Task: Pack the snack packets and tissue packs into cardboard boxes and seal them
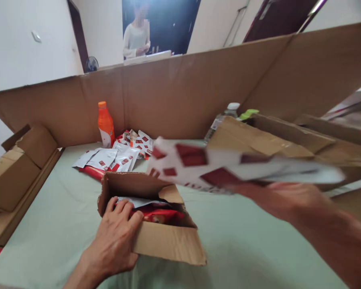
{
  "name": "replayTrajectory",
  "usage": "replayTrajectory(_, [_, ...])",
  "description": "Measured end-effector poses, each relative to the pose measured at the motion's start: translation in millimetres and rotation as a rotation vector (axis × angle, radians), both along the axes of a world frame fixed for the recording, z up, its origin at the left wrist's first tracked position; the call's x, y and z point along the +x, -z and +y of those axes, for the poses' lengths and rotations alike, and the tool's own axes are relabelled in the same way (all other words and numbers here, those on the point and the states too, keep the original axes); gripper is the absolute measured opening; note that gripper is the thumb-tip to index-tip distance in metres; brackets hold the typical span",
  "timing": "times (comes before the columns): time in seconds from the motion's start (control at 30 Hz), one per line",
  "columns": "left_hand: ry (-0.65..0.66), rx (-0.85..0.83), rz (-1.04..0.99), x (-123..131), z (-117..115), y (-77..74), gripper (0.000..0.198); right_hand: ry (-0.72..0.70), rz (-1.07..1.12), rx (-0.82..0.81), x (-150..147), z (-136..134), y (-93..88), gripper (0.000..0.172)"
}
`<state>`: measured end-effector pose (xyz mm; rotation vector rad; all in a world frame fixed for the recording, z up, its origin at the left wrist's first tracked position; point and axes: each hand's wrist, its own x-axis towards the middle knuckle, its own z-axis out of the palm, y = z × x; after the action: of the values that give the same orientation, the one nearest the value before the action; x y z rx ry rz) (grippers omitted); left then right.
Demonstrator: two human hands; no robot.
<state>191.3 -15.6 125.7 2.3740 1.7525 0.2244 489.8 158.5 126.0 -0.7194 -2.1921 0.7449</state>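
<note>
Head view shows, at the far left, flattened brown cartons (15, 172) stacked against the edge of the green desk (243, 241), probably put aside so that the middle stays free. A tall cardboard wall (183, 92) stands around the back of the desk like a screen.

In front of this wall an orange bottle (105, 125) stands upright. Just beside it lies a loose pile of packets (117, 156), white with red marks, spread flat on the desk.

Nearer to the camera is the small open box (168, 241), its flaps turned outward so the inside is easy to reach. Red packs (162, 214) and one white one lie in it. The left hand (116, 237) rests over the near-left corner of this box. Its fingers are loosely stretched across the rim and closed around nothing. I think it is there to keep the light box from sliding.

Above the box, in the air, is a bundle of packets (216, 168) of the same white and red kind, blurred. The right hand (285, 198) is closed on one end of it and holds the bundle flat and fanned out.

Behind, a clear bottle (225, 114) stands against the wall, partly hidden by a large carton (289, 140) at the right. Far behind the wall a person (136, 38) stands, apart from this work.
</note>
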Motion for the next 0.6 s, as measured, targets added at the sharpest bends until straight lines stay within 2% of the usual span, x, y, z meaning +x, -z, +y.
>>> replayTrajectory(0.1, [-0.004, 0.014, 0.016, -2.3, -1.0, 2.2, 0.055, -0.122, -0.123, -0.026, -48.1, -17.9, -15.5, 0.030])
replayTrajectory(0.17, [-0.008, 0.020, 0.032, -3.6, -1.2, 2.5, 0.055, -0.187, -0.288, -0.004, -77.3, -20.3, -14.8, 0.033])
replayTrajectory(0.2, [-0.009, 0.022, 0.040, -3.8, -1.4, 2.1, 0.053, -0.192, -0.360, 0.025, -86.8, -20.1, -13.1, 0.039])
replayTrajectory(0.27, [0.005, 0.020, 0.054, -3.5, -2.1, 0.9, 0.050, -0.177, -0.448, 0.079, -94.5, -20.1, -11.2, 0.054])
replayTrajectory(0.33, [0.021, 0.021, 0.066, -2.8, -2.8, -0.2, 0.049, -0.165, -0.447, 0.113, -93.3, -23.0, -13.8, 0.058])
replayTrajectory(0.4, [0.018, 0.024, 0.077, -2.6, -2.7, -0.4, 0.050, -0.146, -0.441, 0.148, -94.8, -28.1, -18.8, 0.055])
replayTrajectory(0.47, [0.005, 0.031, 0.076, -3.2, -1.2, 0.3, 0.051, -0.130, -0.535, 0.158, -105.8, -32.0, -20.3, 0.049])
replayTrajectory(0.6, [0.009, 0.042, 0.058, -4.4, 2.1, 2.8, 0.049, -0.205, -0.757, 0.084, -139.0, -27.6, -10.1, 0.033])
